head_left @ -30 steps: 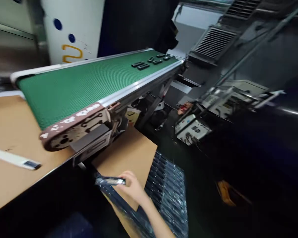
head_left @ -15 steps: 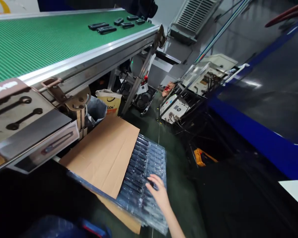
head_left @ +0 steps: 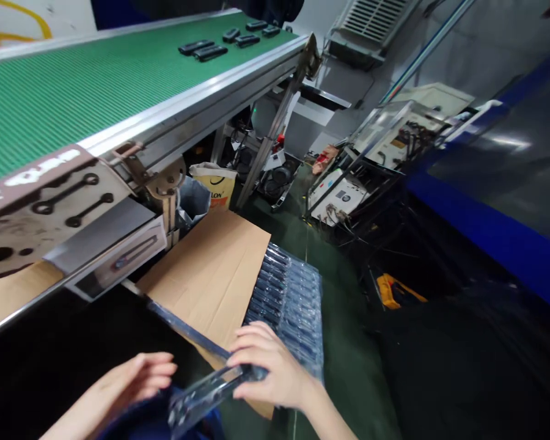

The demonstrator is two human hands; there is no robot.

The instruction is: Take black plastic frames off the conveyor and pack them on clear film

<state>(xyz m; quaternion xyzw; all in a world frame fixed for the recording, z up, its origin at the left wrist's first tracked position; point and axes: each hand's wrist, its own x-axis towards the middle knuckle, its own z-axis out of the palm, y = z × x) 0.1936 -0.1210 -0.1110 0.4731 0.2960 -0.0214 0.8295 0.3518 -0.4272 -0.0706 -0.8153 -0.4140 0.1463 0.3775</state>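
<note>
Right, here's the picture: my right grip point(head_left: 270, 366) is closed on a clear plastic blister tray point(head_left: 206, 391), fingers wrapped over its top face. The tray runs through the grip, with its free end poking out to the lower left past my fingers. My left grip point(head_left: 126, 382) is open, fingers flat and slightly spread, right beside that free end, and I can't see it touching. Below it sits a dark blue shape point(head_left: 160, 421), too cut off to name. Just past my right grip, a stack of the same clear trays point(head_left: 293, 311), packed with dark parts, lies partly under a cardboard sheet point(head_left: 206, 269). Up to the left, the green conveyor belt point(head_left: 73, 110) carries a small group of black parts point(head_left: 211, 53), well apart from both grips.
</note>
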